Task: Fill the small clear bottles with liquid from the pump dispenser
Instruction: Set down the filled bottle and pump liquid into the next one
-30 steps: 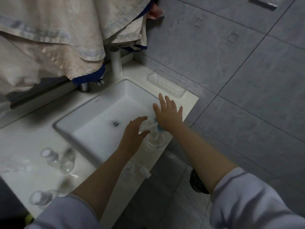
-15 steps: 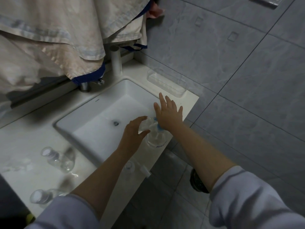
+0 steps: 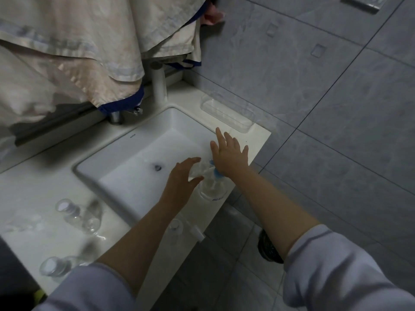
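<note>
A clear pump dispenser (image 3: 212, 189) with a blue pump head stands on the counter's right strip beside the sink. My right hand (image 3: 230, 154) lies flat on the pump head, fingers straight and spread. My left hand (image 3: 183, 178) grips a small clear bottle (image 3: 198, 170) tilted at the pump's spout. Two small clear bottles (image 3: 77, 215) stand on the counter at the left, a third (image 3: 52, 268) near the front edge, and one more (image 3: 176, 226) shows behind my left forearm.
The white rectangular sink (image 3: 125, 158) with its drain (image 3: 157, 167) fills the middle. A tap (image 3: 115, 116) stands at the back under hanging cloths (image 3: 74, 52). A clear tray (image 3: 226, 113) lies against the grey tiled wall. A white cap (image 3: 197, 233) sits at the counter edge.
My right hand has pressed slightly lower on the pump head. The left hand keeps the small bottle at the spout. The view shifted a little.
</note>
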